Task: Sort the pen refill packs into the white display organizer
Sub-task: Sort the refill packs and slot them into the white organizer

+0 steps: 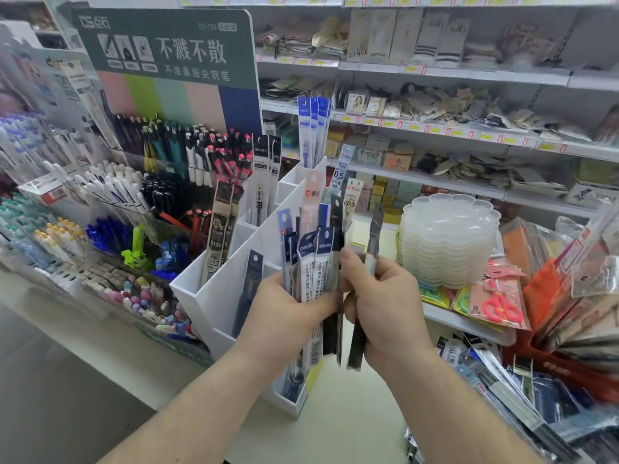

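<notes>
Left hand (284, 316) grips fanned refill packs (313, 262); right hand (382, 303) pinches one dark pack (363, 296), separating it for the white organizer (217, 296).

Readable text in the shop

"不溅不散" and "DS-758" were printed on the green sign (160, 45); "0.5" was marked on a refill pack (339, 177); "DANCE" was read on a shelf packet (357, 45).

1. Green sign board (164, 45) with white Chinese lettering, upper left; pastel colour stripes below it.
2. Below the sign: racks of pens (187, 145), black, white, red-capped.
3. Right of the sign: white wall shelves (452, 75) with yellow price tags, stocked with small packaged goods.
4. Lower right of the sign: stack of clear plastic trays (449, 242).
5. Pale counter top (351, 423) in foreground.
6. Lighting even, bright.
</notes>
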Available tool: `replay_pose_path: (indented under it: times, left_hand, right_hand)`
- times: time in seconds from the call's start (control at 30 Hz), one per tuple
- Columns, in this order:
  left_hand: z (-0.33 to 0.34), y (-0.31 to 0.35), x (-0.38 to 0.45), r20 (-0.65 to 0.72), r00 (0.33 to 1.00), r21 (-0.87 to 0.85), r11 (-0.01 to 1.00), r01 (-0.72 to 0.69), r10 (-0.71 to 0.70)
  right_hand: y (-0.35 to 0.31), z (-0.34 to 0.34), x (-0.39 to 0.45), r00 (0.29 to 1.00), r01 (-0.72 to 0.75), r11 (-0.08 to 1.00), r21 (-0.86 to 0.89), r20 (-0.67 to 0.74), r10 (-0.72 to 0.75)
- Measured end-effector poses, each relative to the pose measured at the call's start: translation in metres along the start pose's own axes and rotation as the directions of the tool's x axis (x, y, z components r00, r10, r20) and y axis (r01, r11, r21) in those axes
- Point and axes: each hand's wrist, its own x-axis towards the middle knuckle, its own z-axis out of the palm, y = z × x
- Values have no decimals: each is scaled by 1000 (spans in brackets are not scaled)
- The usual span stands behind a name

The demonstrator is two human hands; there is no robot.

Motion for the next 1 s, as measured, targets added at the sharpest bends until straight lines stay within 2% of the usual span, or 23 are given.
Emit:
replay_pose_path:
  times: [0.13, 0.23, 0.37, 0.47, 0.6, 0.83, 0.93, 1.0]
  left_hand:
    - [-4, -1, 2, 33, 999, -65, 998, 15, -13]
    - [-4, 0, 1, 55, 998, -33, 999, 33, -31]
    - [-6, -2, 4, -7, 998, -11, 998, 65, -65]
    - [-8, -1, 4, -23, 997, -17, 997, 72, -72]
    - [-10, 2, 3, 1, 998, -23, 998, 66, -66]
    - [-12, 5, -5, 19, 997, -63, 995, 76, -75]
    - [-16, 6, -6, 45, 997, -7, 998, 59, -58]
    - [-20, 6, -4, 47, 998, 32, 999, 44, -45]
  right_hand:
    - [-1, 1, -1, 1000, 3, 1000, 1, 17, -3]
    - [-4, 2, -4, 999, -28, 1000, -11, 41, 28]
    - [-7, 3, -3, 991, -89, 996, -29, 94, 92]
    - [-1, 4, 0, 998, -20, 990, -140, 55, 28]
    - [3, 7, 0, 995, 3, 997, -80, 95, 4]
    - [15, 7, 2, 996, 53, 994, -95, 76, -46]
    - [19, 7, 2, 995, 78, 992, -98, 77, -71]
    - [21, 6, 5, 990, 82, 988, -131, 128, -65]
